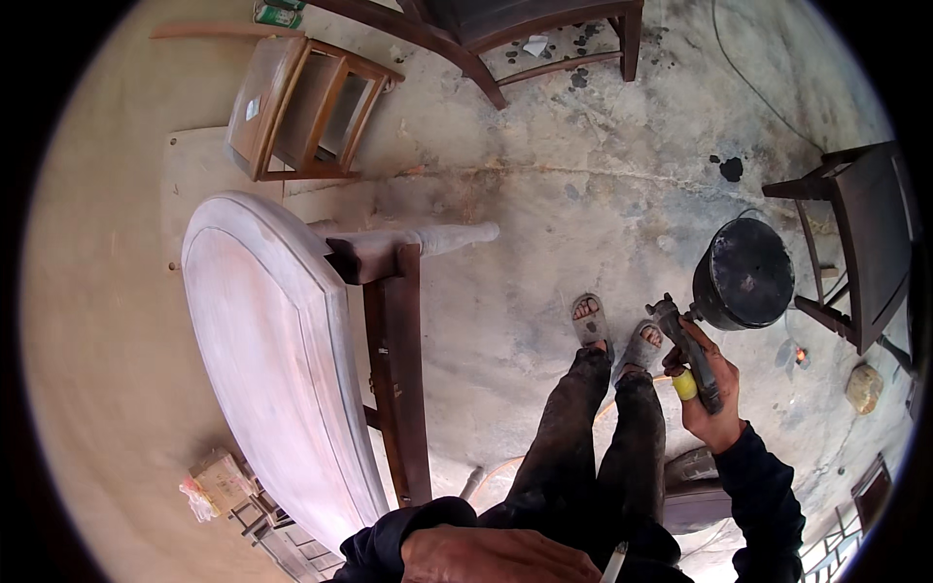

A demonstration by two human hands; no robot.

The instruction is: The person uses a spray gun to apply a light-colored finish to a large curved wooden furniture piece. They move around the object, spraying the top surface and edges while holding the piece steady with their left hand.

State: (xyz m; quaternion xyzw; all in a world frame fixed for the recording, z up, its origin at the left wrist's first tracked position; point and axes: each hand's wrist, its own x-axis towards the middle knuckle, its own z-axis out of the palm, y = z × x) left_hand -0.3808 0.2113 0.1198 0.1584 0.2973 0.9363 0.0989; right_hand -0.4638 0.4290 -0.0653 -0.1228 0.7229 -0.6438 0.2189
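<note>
My right hand is wrapped round the handle of a dark, stained spray gun. A round black paint cup is joined to the gun's side, and a yellow fitting shows by my fingers. Across the lower edge lies the back of my left hand, its fingers cut off or hidden. A thin white stick like a cigarette points up beside it; whether the hand holds it I cannot tell. To the left a tabletop with a patchy whitish coat is tipped up, with a dark wood frame and a whitish turned leg.
A brown wooden cabinet stands at the far left, dark furniture at the back. On the right are a dark chair-like piece and a stone. An orange hose runs behind my legs. Dark blots mark the concrete floor.
</note>
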